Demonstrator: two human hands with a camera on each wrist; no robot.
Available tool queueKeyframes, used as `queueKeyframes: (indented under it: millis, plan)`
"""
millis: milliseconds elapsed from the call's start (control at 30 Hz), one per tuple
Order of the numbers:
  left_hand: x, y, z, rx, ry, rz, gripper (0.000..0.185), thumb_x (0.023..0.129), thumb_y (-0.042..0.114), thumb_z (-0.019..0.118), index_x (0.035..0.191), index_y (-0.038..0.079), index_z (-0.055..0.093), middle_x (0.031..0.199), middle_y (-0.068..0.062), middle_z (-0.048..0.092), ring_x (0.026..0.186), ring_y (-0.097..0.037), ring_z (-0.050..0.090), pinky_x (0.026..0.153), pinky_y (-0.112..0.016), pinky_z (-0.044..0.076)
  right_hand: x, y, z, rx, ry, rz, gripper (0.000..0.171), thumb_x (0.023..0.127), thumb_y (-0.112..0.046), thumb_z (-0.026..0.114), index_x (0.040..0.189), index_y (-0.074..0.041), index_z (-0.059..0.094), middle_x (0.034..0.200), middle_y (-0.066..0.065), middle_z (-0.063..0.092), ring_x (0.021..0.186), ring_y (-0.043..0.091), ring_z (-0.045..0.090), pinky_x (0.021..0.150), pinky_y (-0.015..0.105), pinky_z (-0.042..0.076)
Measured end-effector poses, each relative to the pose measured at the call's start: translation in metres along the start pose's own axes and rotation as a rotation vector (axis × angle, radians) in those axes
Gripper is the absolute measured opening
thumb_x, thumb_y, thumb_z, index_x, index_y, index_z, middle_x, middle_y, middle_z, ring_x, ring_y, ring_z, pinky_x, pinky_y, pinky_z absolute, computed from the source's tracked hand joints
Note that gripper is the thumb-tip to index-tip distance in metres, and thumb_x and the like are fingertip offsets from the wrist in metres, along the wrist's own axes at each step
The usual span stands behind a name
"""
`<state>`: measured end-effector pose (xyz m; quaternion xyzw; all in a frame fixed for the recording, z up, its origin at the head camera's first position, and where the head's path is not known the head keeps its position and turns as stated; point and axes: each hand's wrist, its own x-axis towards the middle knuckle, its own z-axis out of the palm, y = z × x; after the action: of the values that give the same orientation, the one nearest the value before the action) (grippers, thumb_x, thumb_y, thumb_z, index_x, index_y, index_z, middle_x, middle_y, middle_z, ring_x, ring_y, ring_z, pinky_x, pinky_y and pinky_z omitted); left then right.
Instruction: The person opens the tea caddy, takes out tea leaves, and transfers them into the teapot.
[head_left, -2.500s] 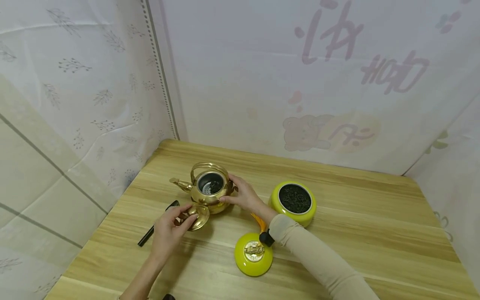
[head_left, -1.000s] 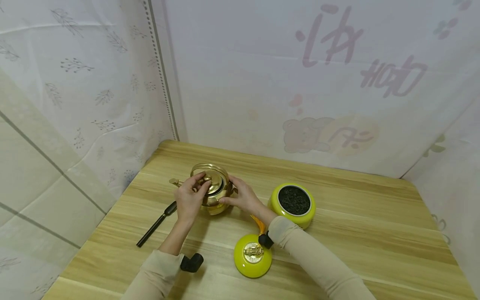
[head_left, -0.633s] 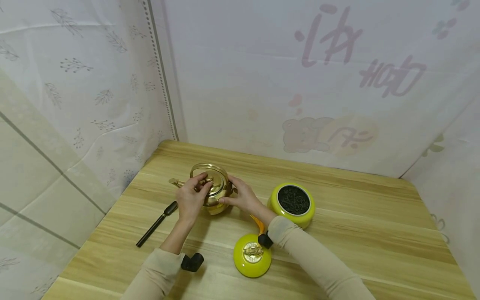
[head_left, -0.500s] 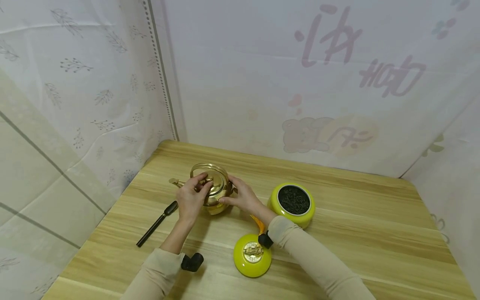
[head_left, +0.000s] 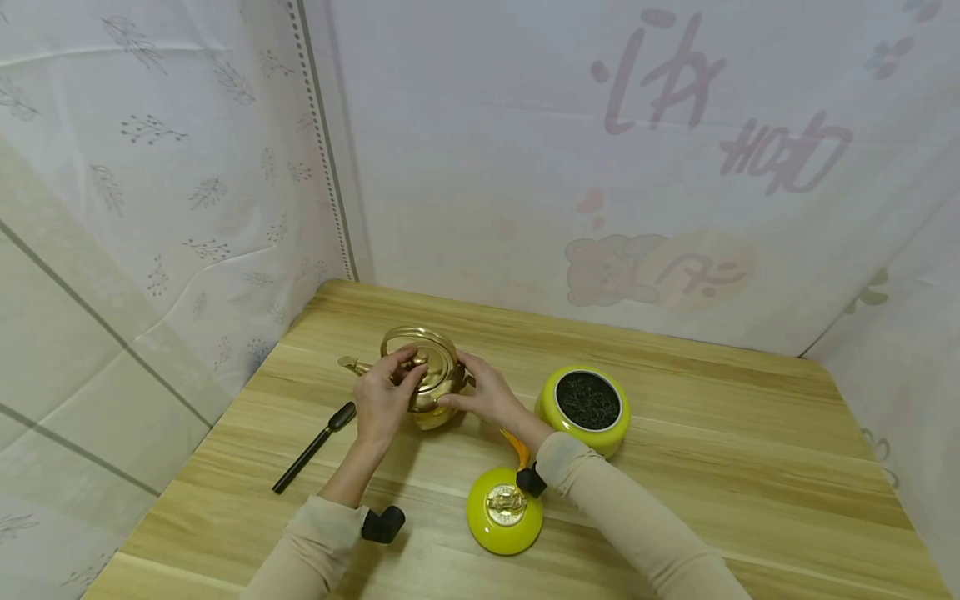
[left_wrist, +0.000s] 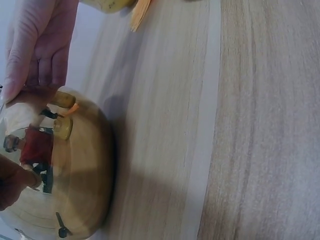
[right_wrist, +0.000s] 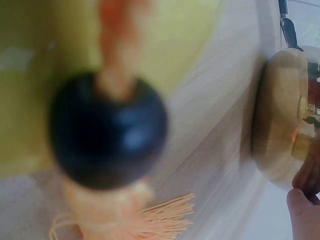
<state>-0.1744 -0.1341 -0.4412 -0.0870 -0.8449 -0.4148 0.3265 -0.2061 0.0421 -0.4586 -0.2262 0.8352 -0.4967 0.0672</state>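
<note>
A golden teapot [head_left: 429, 398] stands on the wooden table [head_left: 697, 467], spout pointing left and hoop handle upright. Its golden lid [head_left: 431, 375] sits on the opening. My left hand [head_left: 381, 398] reaches over the pot from the near side and pinches the lid's knob. My right hand [head_left: 486, 393] grips the pot's right side with fingers and thumb. In the left wrist view the pot's shiny body [left_wrist: 70, 175] fills the lower left, with the right hand's fingers [left_wrist: 35, 45] on it. The right wrist view shows the pot [right_wrist: 277, 120] at the right edge.
An open yellow jar [head_left: 588, 406] of dark tea leaves stands to the right of the pot. Its yellow lid [head_left: 506, 510], with a black bead and an orange tassel [head_left: 517, 446], lies nearer me. A black scoop [head_left: 313, 447] lies at the left. Curtained walls enclose the table.
My left hand lifted the golden lid from the table beside the pot and set it on the opening. It still pinches the knob. The right hand has stayed on the pot.
</note>
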Motion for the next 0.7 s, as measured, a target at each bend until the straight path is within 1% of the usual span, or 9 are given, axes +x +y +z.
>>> queueKeyframes:
  millis: [100,400,700]
  plan:
    - [0.0002,0.0001,-0.0007,-0.001,-0.009,-0.001,0.025,0.081,0.008,0.079,0.103,-0.002,0.074,0.081,-0.014,0.075,0.057,-0.022,0.066,0.045,-0.01,0.035,-0.0004,0.0003,0.0,-0.002,0.0,-0.003,0.078,0.084,-0.017,0.078,0.149,-0.006,0.038,0.152,0.016,0.042,0.14,0.032,0.041,0.109,0.046,0.042]
    - [0.0012,-0.0002,-0.0012,0.012,-0.015,0.001,0.025,0.081,0.009,0.079,0.103,-0.002,0.073,0.075,-0.014,0.073,0.054,-0.02,0.063,0.045,-0.011,0.034,-0.0005,-0.0004,-0.0007,-0.004,-0.003,-0.008,0.078,0.084,-0.017,0.078,0.149,-0.007,0.038,0.153,0.015,0.042,0.141,0.032,0.041,0.11,0.047,0.042]
    - [0.0006,0.0004,-0.0006,-0.008,-0.03,-0.029,0.027,0.08,0.007,0.079,0.104,-0.004,0.072,0.081,-0.016,0.075,0.059,-0.024,0.067,0.047,-0.008,0.036,-0.0004,0.0006,-0.0014,-0.008,-0.008,-0.017,0.078,0.084,-0.018,0.078,0.149,-0.006,0.038,0.153,0.016,0.041,0.141,0.033,0.041,0.11,0.047,0.042]
